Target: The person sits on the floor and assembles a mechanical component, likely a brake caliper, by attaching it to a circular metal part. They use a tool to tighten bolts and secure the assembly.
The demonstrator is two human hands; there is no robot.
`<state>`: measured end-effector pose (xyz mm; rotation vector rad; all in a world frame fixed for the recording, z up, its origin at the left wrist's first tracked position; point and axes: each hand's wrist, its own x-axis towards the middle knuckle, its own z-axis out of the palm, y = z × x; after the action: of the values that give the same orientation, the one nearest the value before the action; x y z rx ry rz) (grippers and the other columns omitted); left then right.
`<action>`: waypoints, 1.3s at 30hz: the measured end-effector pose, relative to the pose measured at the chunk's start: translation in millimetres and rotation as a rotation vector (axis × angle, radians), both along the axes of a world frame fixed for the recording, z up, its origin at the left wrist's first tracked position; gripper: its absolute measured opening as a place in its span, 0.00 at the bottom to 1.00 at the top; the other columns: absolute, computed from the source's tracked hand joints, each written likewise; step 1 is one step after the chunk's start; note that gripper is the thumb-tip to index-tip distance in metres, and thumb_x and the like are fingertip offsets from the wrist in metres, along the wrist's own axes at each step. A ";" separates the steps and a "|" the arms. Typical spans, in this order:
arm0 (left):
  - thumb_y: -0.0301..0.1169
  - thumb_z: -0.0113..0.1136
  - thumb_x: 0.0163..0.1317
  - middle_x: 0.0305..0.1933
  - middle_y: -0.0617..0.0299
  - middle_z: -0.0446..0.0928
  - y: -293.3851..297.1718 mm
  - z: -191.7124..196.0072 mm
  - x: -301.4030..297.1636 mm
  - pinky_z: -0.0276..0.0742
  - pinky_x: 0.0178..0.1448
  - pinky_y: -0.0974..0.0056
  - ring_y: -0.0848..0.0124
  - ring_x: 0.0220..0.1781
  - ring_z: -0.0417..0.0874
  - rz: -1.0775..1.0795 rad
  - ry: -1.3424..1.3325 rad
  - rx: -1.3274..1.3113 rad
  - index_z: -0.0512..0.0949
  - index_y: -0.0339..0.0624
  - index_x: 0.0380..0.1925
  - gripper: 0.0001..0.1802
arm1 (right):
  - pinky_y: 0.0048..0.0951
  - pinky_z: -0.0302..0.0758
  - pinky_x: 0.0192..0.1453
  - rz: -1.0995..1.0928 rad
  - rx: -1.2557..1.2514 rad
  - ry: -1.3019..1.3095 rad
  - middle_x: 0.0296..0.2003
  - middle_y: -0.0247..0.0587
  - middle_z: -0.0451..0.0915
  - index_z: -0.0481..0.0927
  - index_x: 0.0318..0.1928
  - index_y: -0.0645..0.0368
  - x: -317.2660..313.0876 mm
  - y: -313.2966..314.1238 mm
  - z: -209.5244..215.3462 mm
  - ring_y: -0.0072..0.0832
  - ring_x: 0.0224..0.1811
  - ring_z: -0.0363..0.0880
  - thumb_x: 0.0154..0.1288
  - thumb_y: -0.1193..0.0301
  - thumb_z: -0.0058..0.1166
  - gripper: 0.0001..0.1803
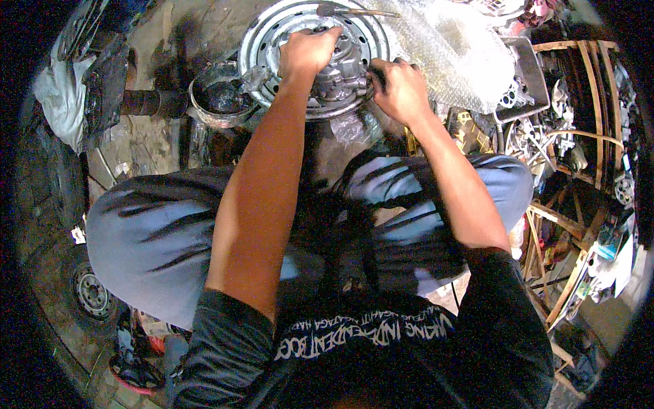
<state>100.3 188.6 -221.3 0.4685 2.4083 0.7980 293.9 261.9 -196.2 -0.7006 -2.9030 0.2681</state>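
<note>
We're squatting over a silver steel wheel rim (pixel 272 34) lying flat on the ground at 12 o'clock in the head view. A grey metal engine part (pixel 338 76) sits on the rim's centre.

Left hand (pixel 308 51): clamped over the top of the part, fingers curled down over its far edge, closed on it.

Right hand (pixel 400 87): at 3 o'clock of the part, fingers wrapped around something at its side; what it grips is hidden by the fingers. Closed, touching the part.

A thin tool with a dark head (pixel 354 10) lies across the rim's far edge at 12 o'clock. A round metal bowl with dark liquid (pixel 216 95) is just beside the rim at 9 o'clock. Clear bubble wrap (pixel 453 51) is at 2 o'clock of the rim, a metal tray (pixel 528 75) beyond it. A small tyre (pixel 92 293) sits at 8 o'clock of the frame.
</note>
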 end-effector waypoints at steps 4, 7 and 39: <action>0.62 0.63 0.51 0.63 0.35 0.77 -2.9 7.9 0.4 0.72 0.71 0.50 0.43 0.66 0.78 0.009 -0.036 -0.011 0.81 0.34 0.57 0.44 | 0.52 0.79 0.47 -0.053 -0.084 0.056 0.33 0.60 0.84 0.83 0.44 0.59 -7.9 0.4 6.9 0.56 0.40 0.84 0.65 0.68 0.59 0.10; 0.62 0.63 0.51 0.63 0.36 0.77 -1.8 2.5 2.6 0.72 0.71 0.50 0.44 0.66 0.78 0.011 -0.008 0.001 0.81 0.36 0.58 0.44 | 0.53 0.79 0.44 -0.103 -0.169 0.207 0.33 0.64 0.83 0.82 0.43 0.61 -16.6 -1.9 17.1 0.60 0.38 0.83 0.67 0.68 0.58 0.10; 0.68 0.58 0.53 0.64 0.30 0.74 -9.6 19.4 17.2 0.68 0.74 0.50 0.39 0.67 0.75 -0.008 0.041 0.004 0.79 0.33 0.60 0.50 | 0.56 0.79 0.48 -0.294 -0.430 0.266 0.35 0.66 0.83 0.84 0.47 0.59 -22.6 -14.2 -11.4 0.62 0.40 0.83 0.66 0.67 0.53 0.14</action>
<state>117.5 179.1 -201.9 0.5003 2.4418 0.7978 271.3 247.7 -207.6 -1.0477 -2.4663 0.8865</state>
